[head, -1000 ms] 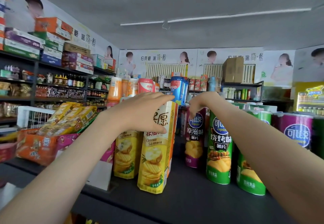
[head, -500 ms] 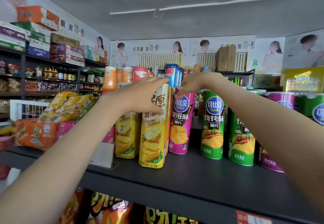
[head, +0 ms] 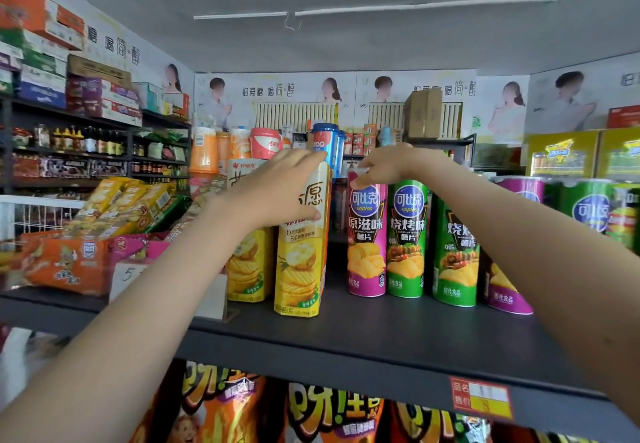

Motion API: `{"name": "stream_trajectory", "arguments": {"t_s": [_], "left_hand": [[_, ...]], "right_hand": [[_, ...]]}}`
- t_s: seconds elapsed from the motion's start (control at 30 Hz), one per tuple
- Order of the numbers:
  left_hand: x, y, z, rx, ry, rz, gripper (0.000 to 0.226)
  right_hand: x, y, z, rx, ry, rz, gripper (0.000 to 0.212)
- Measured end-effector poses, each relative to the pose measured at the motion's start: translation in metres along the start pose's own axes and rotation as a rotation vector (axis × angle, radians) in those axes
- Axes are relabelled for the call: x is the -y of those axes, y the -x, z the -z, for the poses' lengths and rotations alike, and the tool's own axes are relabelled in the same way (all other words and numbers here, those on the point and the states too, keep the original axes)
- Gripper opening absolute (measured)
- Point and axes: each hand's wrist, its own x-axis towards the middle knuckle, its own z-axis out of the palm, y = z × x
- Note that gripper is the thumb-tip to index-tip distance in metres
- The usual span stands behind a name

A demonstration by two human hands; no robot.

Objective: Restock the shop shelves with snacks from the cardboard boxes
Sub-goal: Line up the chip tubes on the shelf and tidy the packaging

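Magenta can (head: 366, 234) now stands beside green can (head: 407, 238).

1. At your 12 o'clock, on the yellow box (head: 300, 255), you read a large "愿", with "0" and "54" beneath; the smaller print is illegible.
2. At 1 o'clock, the magenta can (head: 366, 234) bears "可比克 copico", "原滋味", "薯片".
3. Just at its 3 o'clock, the green can (head: 407, 234) bears "可比克", "烧烤味", "薯片".
4. High at 12 o'clock, the wall poster (head: 268, 91) reads "怕蔗糖 喝简·醇".
5. At your 9 o'clock, the paper card (head: 126, 274) shows a handwritten "5".
6. At 5 o'clock, the price tag (head: 481, 397) on the shelf edge (head: 346, 366) reads "品名", "售价"; its figures are blurred.
7. At 6 o'clock, the orange bags (head: 332, 411) show "呀!土", cut off.
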Motion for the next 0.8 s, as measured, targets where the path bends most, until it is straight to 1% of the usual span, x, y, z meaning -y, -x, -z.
{"name": "stream_trajectory", "arguments": {"t_s": [0.13,0.33,0.5,0.53,0.63,0.7,0.8], "left_hand": [[-0.002,0.002,0.0,-0.013,-0.012,-0.015,0.096],[0.003,0.003,-0.002,-0.035,-0.007,-0.038,0.094],[0.006,0.003,-0.005,-0.046,0.022,-0.049,0.094],[0.006,0.003,-0.006,-0.051,0.029,-0.049,0.094],[0.006,0.003,-0.009,-0.072,0.016,-0.054,0.097],[0.005,0.003,-0.012,-0.084,-0.026,-0.052,0.1],[0.005,0.004,-0.015,-0.09,-0.065,-0.046,0.102]], "right_hand": [[0.003,-0.002,-0.008,-0.045,-0.035,-0.034,0.066],[0.008,-0.003,-0.019,-0.064,-0.108,-0.095,0.063],[0.005,-0.003,-0.021,-0.044,-0.146,-0.088,0.059],[0.003,-0.002,-0.02,-0.023,-0.159,-0.074,0.063],[-0.001,0.002,-0.017,0.045,-0.163,-0.061,0.085],[0.0,0.002,-0.018,0.025,-0.134,-0.065,0.088],[0.004,0.002,-0.019,-0.006,-0.142,-0.055,0.086]]}}
